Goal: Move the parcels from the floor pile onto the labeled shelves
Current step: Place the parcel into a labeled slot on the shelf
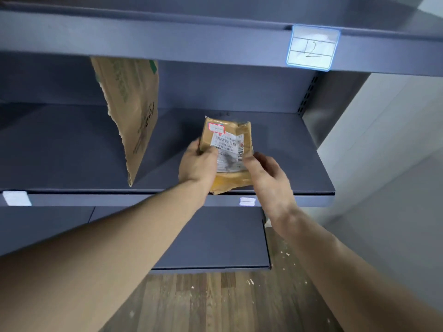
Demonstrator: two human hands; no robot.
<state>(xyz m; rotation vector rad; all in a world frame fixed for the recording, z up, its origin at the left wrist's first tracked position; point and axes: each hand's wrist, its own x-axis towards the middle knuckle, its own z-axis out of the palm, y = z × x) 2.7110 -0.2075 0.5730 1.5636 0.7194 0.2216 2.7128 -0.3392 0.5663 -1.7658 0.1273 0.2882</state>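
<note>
Near the front edge of the dark blue-grey metal shelf (275, 149), toward its right end, a small flat parcel wrapped in brown tape-covered plastic (227, 154) is being held by both hands. The parcel's near end is overhanging the front edge, while its far end is sitting over the shelf surface; whether it is touching the surface cannot be told. A white shipping label with a barcode and small print is covering much of the top face, and the print is too blurred to read. A small white sticker with a red border is sitting at the parcel's far left corner. The left hand (197, 164) is gripping the parcel's left edge, fingers curled around it. The right hand (266, 178) is pinching the near right side with curled fingers.

Toward the shelf's left part, a tall brown paper package with green printing (134, 116) is standing on edge. On the front lip of the shelf above, a white label card with a blue border (312, 47) is showing a handwritten "2".
</note>
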